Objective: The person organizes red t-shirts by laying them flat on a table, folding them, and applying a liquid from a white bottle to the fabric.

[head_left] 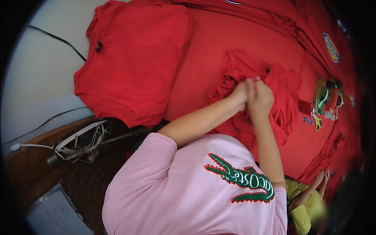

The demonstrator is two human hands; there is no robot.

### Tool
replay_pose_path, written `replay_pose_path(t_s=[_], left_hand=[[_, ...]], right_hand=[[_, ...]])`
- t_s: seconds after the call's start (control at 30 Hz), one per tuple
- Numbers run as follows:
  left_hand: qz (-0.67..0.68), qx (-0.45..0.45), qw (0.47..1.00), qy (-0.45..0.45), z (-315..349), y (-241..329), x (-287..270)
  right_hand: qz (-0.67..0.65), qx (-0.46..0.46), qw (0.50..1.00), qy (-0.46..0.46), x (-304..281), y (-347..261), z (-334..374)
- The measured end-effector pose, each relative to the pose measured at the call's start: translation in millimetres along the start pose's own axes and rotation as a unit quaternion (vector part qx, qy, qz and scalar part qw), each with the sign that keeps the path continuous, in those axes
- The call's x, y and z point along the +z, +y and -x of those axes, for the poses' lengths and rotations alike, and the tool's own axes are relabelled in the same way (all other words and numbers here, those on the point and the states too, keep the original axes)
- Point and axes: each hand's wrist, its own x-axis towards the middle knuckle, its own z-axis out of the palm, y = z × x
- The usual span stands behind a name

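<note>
A bunched red shirt [284,90] lies on the red cloth surface in front of me. My left hand [242,93] and my right hand [261,98] meet over its upper part, side by side and touching. Fingers of both are closed and slightly blurred, pinching the shirt's fabric between them. Exactly which fold or edge they grip is hidden behind the fingers. Left of my hands, more red shirts [137,58] lie spread flat in a pile, with a small dark label at the neckline.
Scissors with yellow-green handles [318,124], blue thread snips [308,120] and tape rolls [323,98] lie to the right. Red garments [313,43] cover the far side. A coiled cable [88,143] hangs at lower left. A person in yellow [309,203] works at lower right.
</note>
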Motion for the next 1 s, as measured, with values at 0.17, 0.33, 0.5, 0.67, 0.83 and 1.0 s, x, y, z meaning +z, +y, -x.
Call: replay_pose_path(t_s=[0.17, 0.33, 0.5, 0.67, 0.83, 1.0], left_hand=[[-0.179, -0.037, 0.972, 0.148, 27, 35, 37], [-0.097, -0.089, 0.989, 0.069, -10, 24, -6], [-0.091, -0.032, 0.988, 0.123, 10, 5, 16], [-0.044, 0.041, 0.994, -0.091, -9, -18, -34], [-0.038, -0.075, 0.995, 0.044, 20, 22, 4], [-0.036, 0.100, 0.979, -0.173, -11, -5, -30]], right_hand=[[0.036, 0.098, 0.994, -0.024, -7, 27, 11], [-0.017, -0.140, 0.990, -0.009, -11, -27, 11], [0.053, 0.137, 0.989, -0.005, 1, 31, -8], [-0.015, -0.140, 0.989, -0.036, -14, -42, 17], [0.048, 0.119, 0.992, 0.001, -12, 32, -14], [-0.004, -0.175, 0.985, 0.002, -11, -37, -2]])
